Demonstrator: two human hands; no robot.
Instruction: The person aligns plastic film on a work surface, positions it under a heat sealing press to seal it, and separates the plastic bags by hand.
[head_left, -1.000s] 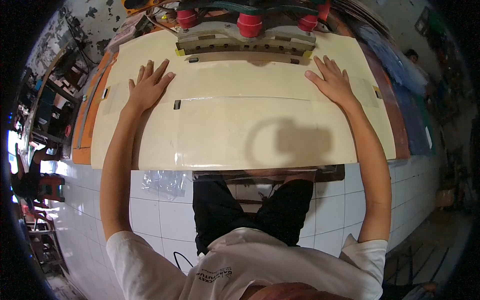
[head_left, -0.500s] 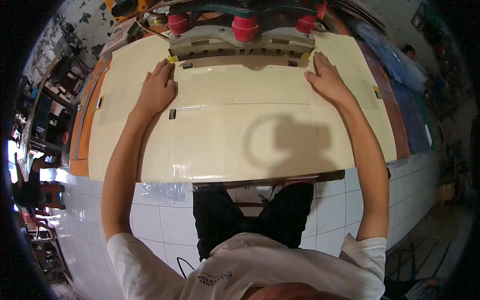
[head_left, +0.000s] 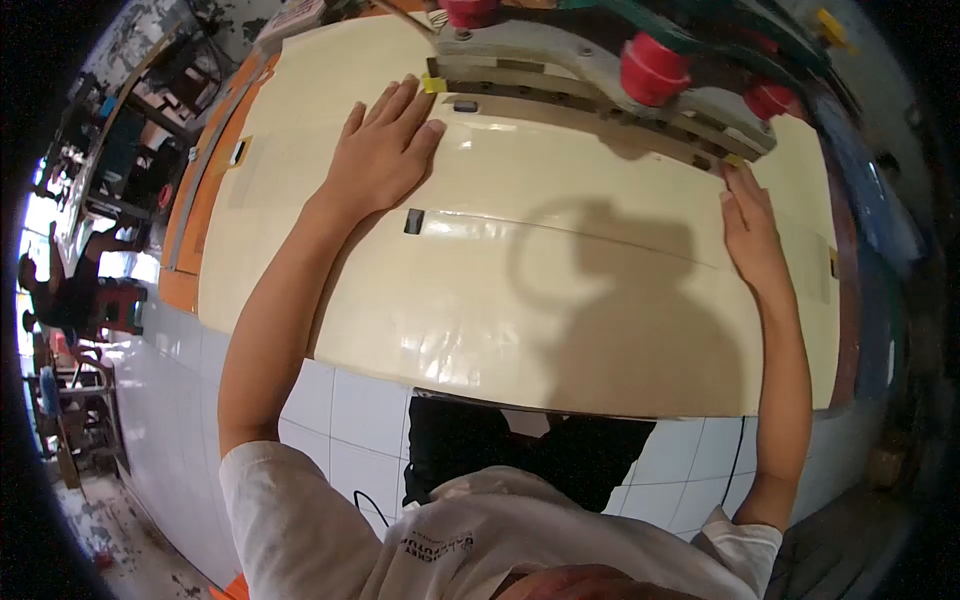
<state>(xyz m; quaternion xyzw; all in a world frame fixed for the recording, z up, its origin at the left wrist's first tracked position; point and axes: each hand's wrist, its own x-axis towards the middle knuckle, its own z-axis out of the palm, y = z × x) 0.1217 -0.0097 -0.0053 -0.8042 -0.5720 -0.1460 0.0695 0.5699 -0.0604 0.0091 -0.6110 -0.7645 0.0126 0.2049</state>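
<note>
A broad cream sheet covers the worktable, with a thin seam line and small dark patches on it. My left hand lies flat on this sheet, palm down and fingers spread. Its fingertips are beside the yellow tape at the left end of a long metal press bar. On the other side, my right hand rests on the sheet with fingers stretched forward, their tips by the bar's right end. Neither hand holds anything. Whether the bar touches the sheet is unclear.
Red cylindrical mounts stand on the machine's grey frame above the bar. Orange board shows at the table's left edge, and clear plastic hangs at the right. Another person sits far left. White floor tiles lie below.
The head view has turned and tilted, so the machine appears farther right and slanted. My left hand's fingers are spread wider. Both hands remain on the sheet near the bar's ends.
</note>
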